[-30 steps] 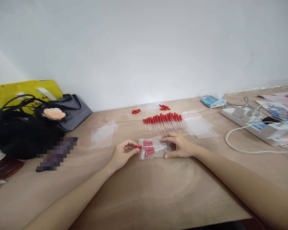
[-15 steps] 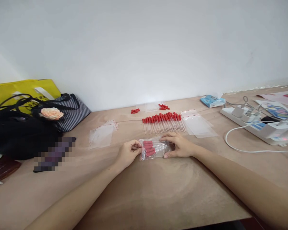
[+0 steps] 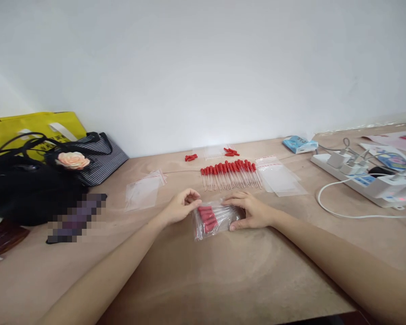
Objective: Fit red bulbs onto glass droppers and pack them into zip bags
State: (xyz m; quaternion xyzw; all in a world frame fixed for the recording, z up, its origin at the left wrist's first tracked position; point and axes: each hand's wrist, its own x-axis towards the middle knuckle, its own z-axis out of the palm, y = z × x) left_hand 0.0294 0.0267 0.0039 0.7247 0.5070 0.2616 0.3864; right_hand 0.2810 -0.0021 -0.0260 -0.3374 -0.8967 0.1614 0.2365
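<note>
A clear zip bag [image 3: 223, 225] with several glass droppers [image 3: 208, 220] in it lies on the table in front of me, their red rubber bulbs to the left. My right hand [image 3: 252, 211] grips the bag's right end, thumb on the near side and fingers over the far side. Beside the bag's upper left corner is my left hand [image 3: 182, 206], its fingers curved and the thumb apart from them; whether the thumb touches the plastic is hard to see. Behind the bag lies a row of loose red-bulbed droppers [image 3: 228, 174].
Flat zip bags lie in a right stack [image 3: 280, 178] and a left stack [image 3: 144, 192]. Loose red bulbs [image 3: 191, 157] sit near the wall. A power strip [image 3: 362, 178] with chargers and cables is at right, a blue packet [image 3: 299, 144] behind, and handbags [image 3: 30, 185] at left.
The bag has turned, its left end swinging towards me. My left hand has come off its left edge and moved slightly left and away. My right hand keeps hold of the right end.
</note>
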